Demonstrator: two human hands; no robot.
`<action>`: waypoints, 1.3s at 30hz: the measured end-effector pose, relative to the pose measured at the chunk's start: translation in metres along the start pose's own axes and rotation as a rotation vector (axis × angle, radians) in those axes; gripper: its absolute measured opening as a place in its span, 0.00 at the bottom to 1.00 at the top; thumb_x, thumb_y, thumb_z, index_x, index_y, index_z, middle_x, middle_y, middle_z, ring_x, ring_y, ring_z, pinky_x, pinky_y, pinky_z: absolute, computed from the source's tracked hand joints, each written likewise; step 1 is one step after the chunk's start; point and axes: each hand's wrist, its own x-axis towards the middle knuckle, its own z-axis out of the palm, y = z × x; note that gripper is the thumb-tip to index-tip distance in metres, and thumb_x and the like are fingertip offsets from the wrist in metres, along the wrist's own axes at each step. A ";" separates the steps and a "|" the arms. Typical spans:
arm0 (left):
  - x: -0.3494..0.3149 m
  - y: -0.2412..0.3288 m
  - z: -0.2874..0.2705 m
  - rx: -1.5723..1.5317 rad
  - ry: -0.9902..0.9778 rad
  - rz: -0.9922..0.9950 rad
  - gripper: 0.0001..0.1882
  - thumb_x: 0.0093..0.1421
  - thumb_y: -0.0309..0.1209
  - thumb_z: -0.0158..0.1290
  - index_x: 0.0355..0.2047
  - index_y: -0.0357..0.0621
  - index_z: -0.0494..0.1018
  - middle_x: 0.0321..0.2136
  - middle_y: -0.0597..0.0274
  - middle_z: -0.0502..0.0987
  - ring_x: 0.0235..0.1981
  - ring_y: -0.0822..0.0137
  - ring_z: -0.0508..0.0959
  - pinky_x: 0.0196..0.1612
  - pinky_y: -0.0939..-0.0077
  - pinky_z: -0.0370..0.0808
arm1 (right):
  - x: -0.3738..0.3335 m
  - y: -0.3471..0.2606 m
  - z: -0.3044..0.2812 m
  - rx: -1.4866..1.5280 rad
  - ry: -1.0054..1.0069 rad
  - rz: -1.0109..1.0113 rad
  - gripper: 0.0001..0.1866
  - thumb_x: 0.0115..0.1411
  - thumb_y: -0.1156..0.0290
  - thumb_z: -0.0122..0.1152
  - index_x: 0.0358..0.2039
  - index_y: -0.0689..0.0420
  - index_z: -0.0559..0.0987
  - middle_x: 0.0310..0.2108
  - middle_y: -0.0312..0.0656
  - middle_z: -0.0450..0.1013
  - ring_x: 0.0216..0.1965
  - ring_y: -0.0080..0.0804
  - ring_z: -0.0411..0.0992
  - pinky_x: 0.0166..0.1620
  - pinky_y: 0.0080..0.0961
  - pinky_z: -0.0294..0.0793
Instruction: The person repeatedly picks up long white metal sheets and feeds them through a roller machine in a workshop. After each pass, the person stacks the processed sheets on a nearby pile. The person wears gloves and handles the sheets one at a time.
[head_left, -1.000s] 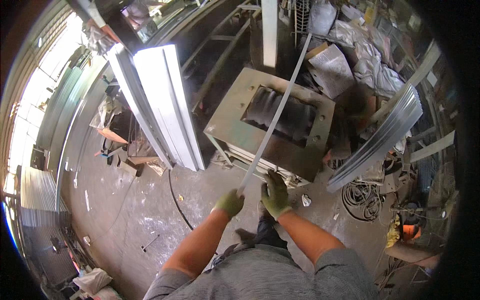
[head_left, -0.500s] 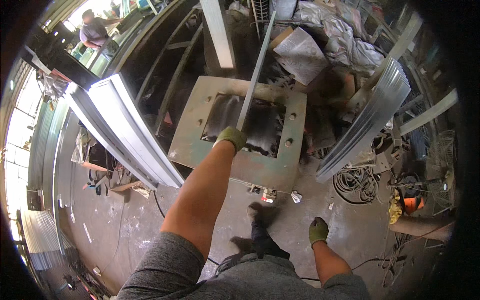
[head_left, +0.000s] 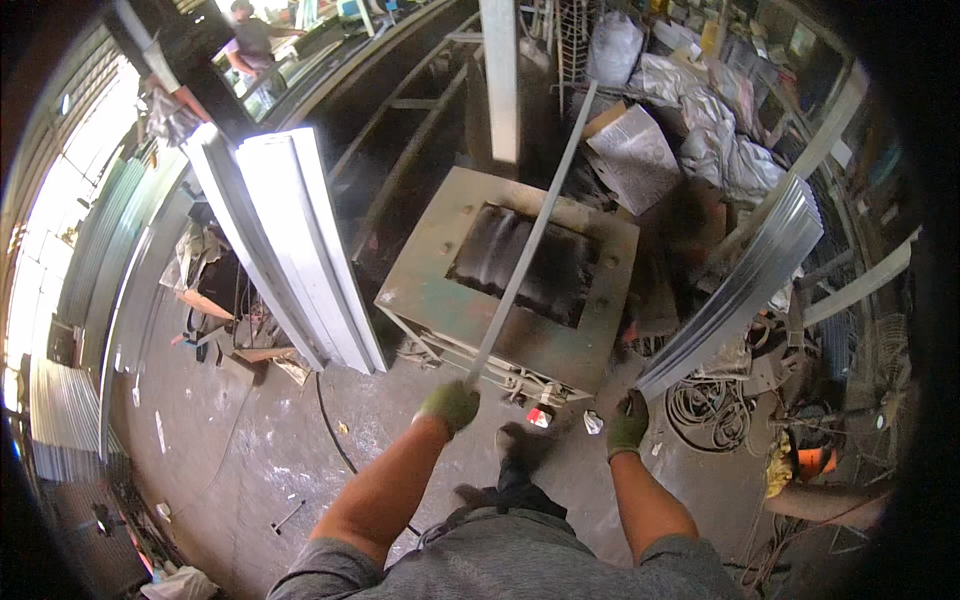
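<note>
My left hand (head_left: 450, 408), in a green work glove, is closed round the near end of a long thin metal bar (head_left: 533, 240). The bar slants away to the upper right, across a worn metal machine table (head_left: 420, 275). A dark, streaked surface (head_left: 525, 262) shows in the table's rectangular opening, beneath the bar. My right hand (head_left: 628, 425), also gloved, is curled, with no object visible in it. It is beside the lower end of a stack of ribbed metal profiles (head_left: 735, 285); whether they touch I cannot tell.
Bright metal profiles (head_left: 300, 250) lean left of the machine. A coiled cable (head_left: 708, 415) and a caged fan (head_left: 880, 385) are at right. White sacks (head_left: 715, 130) and a cardboard piece (head_left: 635, 160) lie beyond. A black cable (head_left: 335, 430) crosses the floor. Another person (head_left: 250, 45) stands far left.
My left hand has drawn back toward me with the bar, off the machine table to its near side. My right hand has moved up and forward, nearer the ribbed profiles. The view has shifted.
</note>
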 end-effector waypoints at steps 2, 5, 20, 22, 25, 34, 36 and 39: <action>-0.062 -0.033 0.026 -0.123 -0.012 -0.054 0.27 0.72 0.49 0.47 0.54 0.37 0.78 0.49 0.31 0.83 0.53 0.32 0.82 0.59 0.39 0.77 | 0.015 -0.041 0.013 0.013 -0.094 -0.181 0.16 0.71 0.69 0.61 0.55 0.62 0.84 0.55 0.56 0.81 0.58 0.57 0.78 0.65 0.45 0.75; -0.152 -0.089 0.069 -0.113 -0.089 -0.194 0.22 0.72 0.47 0.51 0.57 0.47 0.76 0.48 0.35 0.84 0.51 0.30 0.83 0.55 0.37 0.79 | 0.010 -0.113 0.034 0.009 -0.150 -0.452 0.20 0.72 0.67 0.60 0.60 0.62 0.80 0.60 0.57 0.78 0.62 0.59 0.75 0.67 0.48 0.72; -0.483 -0.317 0.272 -0.362 0.020 -0.313 0.22 0.69 0.40 0.56 0.60 0.47 0.76 0.51 0.37 0.84 0.55 0.35 0.82 0.57 0.46 0.79 | -0.205 -0.240 0.049 -0.054 -0.646 -1.014 0.16 0.68 0.65 0.64 0.51 0.61 0.81 0.64 0.57 0.72 0.69 0.68 0.64 0.71 0.56 0.66; -0.500 -0.332 0.276 -0.370 -0.058 -0.275 0.22 0.68 0.39 0.56 0.61 0.46 0.75 0.51 0.38 0.84 0.54 0.34 0.82 0.57 0.46 0.79 | -0.218 -0.237 0.040 -0.012 -0.739 -1.021 0.18 0.68 0.62 0.64 0.53 0.58 0.81 0.64 0.55 0.73 0.70 0.67 0.64 0.69 0.58 0.68; -0.534 -0.338 0.281 -0.362 -0.006 -0.356 0.23 0.68 0.38 0.56 0.61 0.46 0.75 0.52 0.38 0.84 0.54 0.34 0.82 0.56 0.46 0.79 | -0.236 -0.235 0.028 -0.005 -0.817 -1.074 0.18 0.67 0.60 0.64 0.52 0.58 0.83 0.64 0.54 0.73 0.67 0.63 0.67 0.69 0.58 0.67; -0.439 -0.281 0.224 -0.335 0.093 -0.338 0.23 0.67 0.40 0.58 0.61 0.49 0.77 0.54 0.43 0.84 0.57 0.38 0.82 0.58 0.49 0.79 | -0.166 -0.245 0.064 -0.083 -0.664 -0.969 0.22 0.66 0.64 0.65 0.55 0.64 0.78 0.67 0.59 0.68 0.74 0.69 0.59 0.73 0.58 0.63; -0.393 -0.240 0.186 -0.499 0.141 -0.290 0.21 0.65 0.38 0.62 0.58 0.50 0.81 0.52 0.46 0.85 0.53 0.43 0.84 0.55 0.53 0.81 | -0.112 -0.252 0.086 -0.088 -0.572 -0.973 0.21 0.70 0.63 0.62 0.56 0.65 0.77 0.68 0.61 0.67 0.73 0.71 0.59 0.73 0.60 0.62; -0.336 -0.177 0.128 -0.479 0.179 -0.382 0.20 0.64 0.40 0.66 0.55 0.47 0.83 0.44 0.50 0.88 0.45 0.51 0.87 0.50 0.58 0.82 | -0.024 -0.265 0.122 -0.139 -0.408 -1.016 0.21 0.73 0.60 0.58 0.56 0.63 0.78 0.69 0.60 0.68 0.73 0.70 0.60 0.72 0.60 0.63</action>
